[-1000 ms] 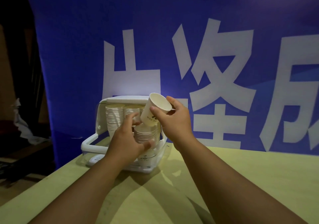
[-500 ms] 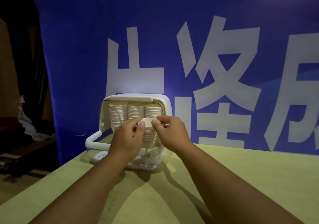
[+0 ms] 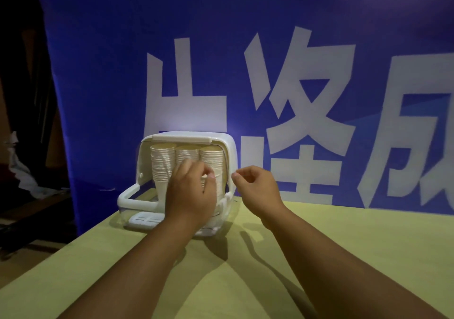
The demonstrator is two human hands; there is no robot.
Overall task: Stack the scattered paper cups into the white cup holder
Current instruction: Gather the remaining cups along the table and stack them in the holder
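The white cup holder stands at the far left of the yellow table, its front open. Inside it three tall stacks of upside-down paper cups stand side by side. My left hand is in the holder's opening, fingers curled around a shorter front stack of cups that it mostly hides. My right hand hovers just right of the holder, fingers loosely curled and holding nothing.
The yellow table stretches toward me and to the right. A blue banner with large white characters hangs right behind the holder. Dark clutter and a white cloth lie past the table's left edge.
A second ago my right hand held one cup over the front stack; it set the cup on top, let go and drew back to the right. My left hand stays on the stack.
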